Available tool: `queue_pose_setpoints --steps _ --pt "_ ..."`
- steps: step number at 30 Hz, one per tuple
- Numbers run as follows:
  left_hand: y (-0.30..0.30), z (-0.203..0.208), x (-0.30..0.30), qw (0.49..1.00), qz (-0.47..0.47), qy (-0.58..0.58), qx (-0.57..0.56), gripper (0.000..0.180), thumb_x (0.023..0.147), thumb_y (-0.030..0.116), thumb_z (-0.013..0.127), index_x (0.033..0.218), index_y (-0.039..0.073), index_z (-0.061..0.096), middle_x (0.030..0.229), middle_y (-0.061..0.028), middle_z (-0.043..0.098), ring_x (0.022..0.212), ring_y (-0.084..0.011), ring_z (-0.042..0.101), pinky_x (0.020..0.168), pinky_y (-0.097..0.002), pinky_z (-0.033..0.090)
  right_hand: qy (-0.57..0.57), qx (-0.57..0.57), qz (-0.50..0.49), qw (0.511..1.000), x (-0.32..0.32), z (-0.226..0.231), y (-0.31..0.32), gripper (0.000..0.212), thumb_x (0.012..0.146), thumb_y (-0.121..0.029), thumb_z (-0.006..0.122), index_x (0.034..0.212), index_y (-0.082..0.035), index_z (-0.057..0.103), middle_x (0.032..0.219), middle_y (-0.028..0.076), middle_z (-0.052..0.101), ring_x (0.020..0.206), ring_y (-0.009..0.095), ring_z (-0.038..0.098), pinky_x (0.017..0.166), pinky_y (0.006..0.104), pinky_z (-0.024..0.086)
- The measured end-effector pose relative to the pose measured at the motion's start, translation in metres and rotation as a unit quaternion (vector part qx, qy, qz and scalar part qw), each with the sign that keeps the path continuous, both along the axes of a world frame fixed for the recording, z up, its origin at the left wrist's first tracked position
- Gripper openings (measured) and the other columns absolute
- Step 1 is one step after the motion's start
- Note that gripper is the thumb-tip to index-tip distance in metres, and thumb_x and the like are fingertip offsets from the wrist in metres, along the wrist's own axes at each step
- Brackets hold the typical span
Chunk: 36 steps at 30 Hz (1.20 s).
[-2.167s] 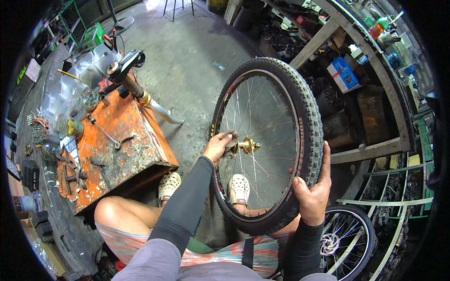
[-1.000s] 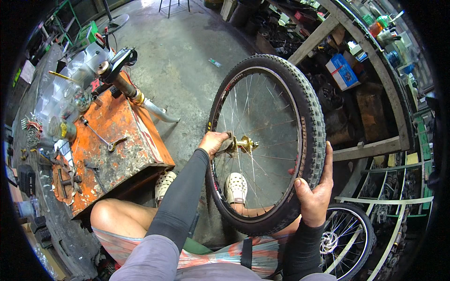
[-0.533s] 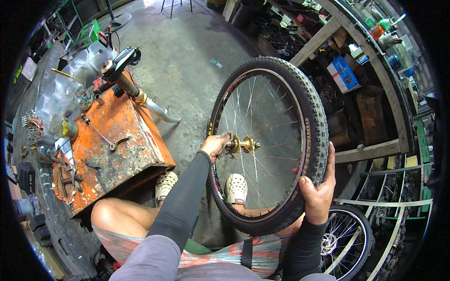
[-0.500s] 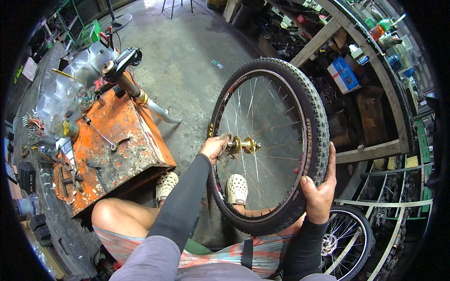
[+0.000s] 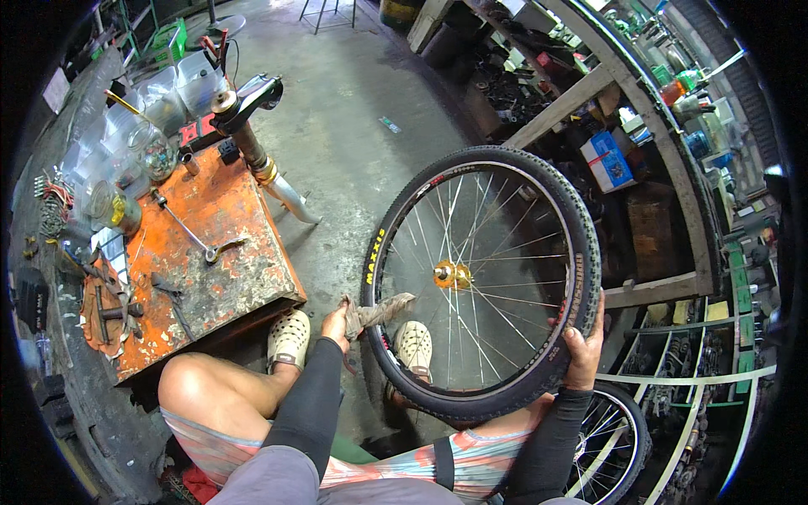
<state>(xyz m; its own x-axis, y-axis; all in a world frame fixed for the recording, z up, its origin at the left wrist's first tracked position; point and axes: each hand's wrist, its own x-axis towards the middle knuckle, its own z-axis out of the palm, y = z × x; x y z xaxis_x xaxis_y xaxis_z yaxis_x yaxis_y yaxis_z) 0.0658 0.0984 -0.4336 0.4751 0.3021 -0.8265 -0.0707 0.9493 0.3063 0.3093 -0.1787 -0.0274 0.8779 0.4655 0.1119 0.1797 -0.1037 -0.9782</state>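
A bicycle wheel (image 5: pixel 453 274) tilts right of the left fingers (image 5: pixel 337 321), its tire (image 5: pixel 373 263) clamped in the right fingers (image 5: pixel 599 318). The left ones clamp a rag (image 5: pixel 379 311) crossing before the tire. Farther left sits an orange table (image 5: pixel 237 278); below the right fingers, a sleeve (image 5: pixel 545 443) partly hides another wheel (image 5: pixel 641 433).
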Motion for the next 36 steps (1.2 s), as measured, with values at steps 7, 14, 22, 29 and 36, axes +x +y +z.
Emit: queue_pose_setpoints --steps 7,14,22,29,36 --pt "0.013 -0.015 -0.011 1.000 0.018 0.012 0.018 0.033 0.112 0.042 0.060 0.117 0.014 0.076 0.103 -0.0049 0.080 0.085 -0.0235 0.075 0.067 -0.0445 0.054 0.040 0.003 0.001 0.999 0.006 0.006 0.003 0.117 0.080 -0.029 0.091 0.173 -0.006 0.023 0.134 0.017 0.064 0.110 0.024 0.072 0.098 0.0456 0.065" --pt "0.019 -0.003 -0.025 0.995 0.006 0.092 0.026 0.030 0.104 0.047 0.070 0.120 0.024 0.077 0.106 -0.0003 0.077 0.087 -0.0221 0.069 0.076 -0.0428 0.043 0.051 0.025 -0.012 0.998 0.013 -0.003 -0.005 0.110 0.083 -0.024 0.087 0.172 -0.008 0.025 0.131 0.016 0.066 0.104 0.026 0.074 0.094 0.0436 0.066" --pt "0.026 0.012 -0.027 0.997 -0.017 -0.041 -0.060 0.041 0.101 0.050 0.074 0.124 0.016 0.075 0.111 -0.0037 0.079 0.089 -0.0179 0.070 0.062 -0.0344 0.043 0.062 0.030 -0.009 0.998 0.015 -0.003 -0.007 0.111 0.084 -0.019 0.088 0.173 -0.007 0.022 0.134 0.016 0.063 0.106 0.026 0.072 0.097 0.0451 0.066" --pt "0.024 0.095 0.029 0.894 -0.287 -0.333 0.082 0.050 0.103 0.021 0.073 0.148 0.000 0.063 0.142 -0.0093 0.071 0.127 -0.0217 0.069 0.110 -0.0352 0.053 0.050 0.031 0.005 0.998 0.006 0.005 0.011 0.112 0.085 -0.021 0.088 0.173 -0.006 0.020 0.134 0.016 0.063 0.110 0.024 0.071 0.098 0.0480 0.065" --pt "0.051 0.166 0.094 0.922 -0.058 -0.012 0.383 0.026 0.103 0.018 0.071 0.125 0.003 0.074 0.116 -0.0129 0.081 0.099 -0.0264 0.078 0.087 -0.0422 0.061 0.044 0.032 -0.001 0.999 -0.003 0.009 0.014 0.112 0.084 -0.020 0.088 0.174 -0.006 0.021 0.128 0.014 0.067 0.105 0.024 0.072 0.099 0.0448 0.065"
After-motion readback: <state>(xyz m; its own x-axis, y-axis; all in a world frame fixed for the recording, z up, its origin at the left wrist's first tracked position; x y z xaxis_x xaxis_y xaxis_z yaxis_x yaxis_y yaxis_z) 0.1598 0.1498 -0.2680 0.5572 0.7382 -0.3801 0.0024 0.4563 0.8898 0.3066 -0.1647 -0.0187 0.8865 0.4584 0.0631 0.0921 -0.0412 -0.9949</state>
